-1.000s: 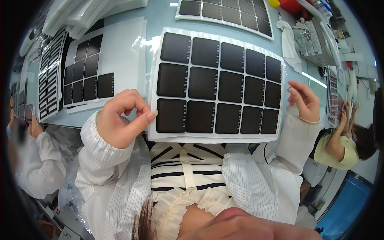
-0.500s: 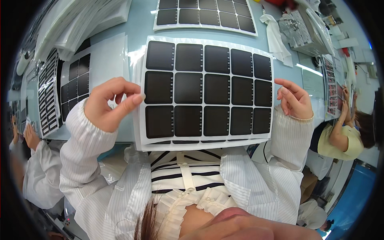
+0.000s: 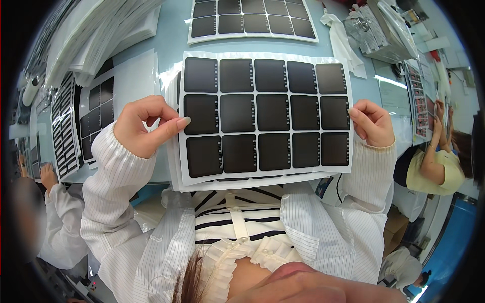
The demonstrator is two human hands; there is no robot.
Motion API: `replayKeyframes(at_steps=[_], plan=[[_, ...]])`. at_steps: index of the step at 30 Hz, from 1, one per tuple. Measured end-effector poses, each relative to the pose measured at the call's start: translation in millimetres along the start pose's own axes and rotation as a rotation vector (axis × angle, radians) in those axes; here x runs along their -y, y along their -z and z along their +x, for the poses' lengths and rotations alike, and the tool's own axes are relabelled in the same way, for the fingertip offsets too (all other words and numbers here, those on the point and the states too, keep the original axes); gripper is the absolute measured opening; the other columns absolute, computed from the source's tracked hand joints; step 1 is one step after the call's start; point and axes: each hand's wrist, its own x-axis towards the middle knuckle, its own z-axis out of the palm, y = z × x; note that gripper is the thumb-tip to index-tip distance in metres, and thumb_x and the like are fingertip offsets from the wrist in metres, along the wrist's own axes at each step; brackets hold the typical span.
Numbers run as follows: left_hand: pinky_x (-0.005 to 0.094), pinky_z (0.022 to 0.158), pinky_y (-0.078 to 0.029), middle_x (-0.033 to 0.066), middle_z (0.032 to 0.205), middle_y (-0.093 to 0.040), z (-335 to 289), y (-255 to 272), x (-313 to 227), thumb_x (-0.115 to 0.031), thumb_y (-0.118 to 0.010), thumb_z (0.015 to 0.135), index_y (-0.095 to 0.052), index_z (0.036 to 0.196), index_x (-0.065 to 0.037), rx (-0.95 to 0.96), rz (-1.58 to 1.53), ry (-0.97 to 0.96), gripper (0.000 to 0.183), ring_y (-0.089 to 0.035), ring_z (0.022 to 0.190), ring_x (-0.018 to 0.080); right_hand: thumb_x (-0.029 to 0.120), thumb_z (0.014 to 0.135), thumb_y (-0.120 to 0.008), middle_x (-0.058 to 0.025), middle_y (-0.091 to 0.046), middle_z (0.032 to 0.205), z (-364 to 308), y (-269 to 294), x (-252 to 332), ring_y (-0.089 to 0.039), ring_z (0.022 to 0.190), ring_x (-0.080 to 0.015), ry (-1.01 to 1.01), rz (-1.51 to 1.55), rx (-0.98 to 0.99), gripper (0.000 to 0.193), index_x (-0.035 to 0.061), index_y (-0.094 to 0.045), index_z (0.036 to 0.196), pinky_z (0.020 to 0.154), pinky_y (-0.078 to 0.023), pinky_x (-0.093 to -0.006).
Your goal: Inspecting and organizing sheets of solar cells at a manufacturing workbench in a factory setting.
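Here's the top sheet (image 3: 271, 132), right at the centre of the clock, white with fifteen black squares in three rows of five! At nine o'clock, the left hand (image 3: 144, 126) has thumb and forefinger pinched narrow on its edge, thumb lying over the front. Across at three o'clock, the right hand (image 3: 375, 123) grips the opposite edge, thumb and fingertips close together. Underneath, a lower sheet (image 3: 175, 166) peeks out from six round to nine; whether the two sheets touch, I can't tell. Up at twelve, another black-squared sheet (image 3: 252, 24) lies on the pale blue table (image 3: 174, 35). Ten o'clock, a thick white pile (image 3: 108, 38); out beyond the left hand at nine, striped sheets (image 3: 63, 131). And at two, a crumpled white cloth (image 3: 348, 50)!
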Motion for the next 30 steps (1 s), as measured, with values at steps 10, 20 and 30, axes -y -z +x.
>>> replayKeyframes(at_steps=[10, 20, 30], plan=[[0.0236, 0.056, -0.035, 0.0014, 0.060, -0.054, 41, 27, -9, -0.022, -0.062, 0.079, -0.062, 0.073, 0.002, -0.134, -0.038, -0.050, 0.025, -0.043, 0.058, 0.0074, 0.018, 0.081, -0.063, 0.0036, -0.049, 0.058, 38, -1, 62, -0.037, 0.044, -0.0007, 0.270, -0.201, -0.072, 0.017, 0.0005, -0.061, 0.079, 0.040, -0.024, -0.0177], [0.0378, 0.077, -0.045, 0.0151, 0.084, -0.065, 185, 40, 24, -0.030, -0.055, 0.082, -0.066, 0.085, -0.003, -0.452, 0.426, 0.137, 0.029, -0.060, 0.083, 0.0292, 0.027, 0.073, -0.065, -0.0028, -0.060, 0.059, 198, -4, 91, -0.052, 0.047, -0.0063, 0.403, -0.482, -0.341, 0.026, 0.0010, -0.067, 0.074, 0.046, -0.038, -0.0205], [0.0368, 0.076, -0.046, 0.0144, 0.088, -0.064, 205, 23, 56, -0.032, -0.056, 0.083, -0.066, 0.088, -0.004, -0.406, 0.519, 0.251, 0.030, -0.060, 0.084, 0.0278, 0.031, 0.073, -0.065, -0.0034, -0.064, 0.060, 253, -12, 44, -0.060, 0.049, -0.0106, 0.198, -0.644, -0.371, 0.027, 0.0048, -0.070, 0.073, 0.058, -0.047, -0.0238]])
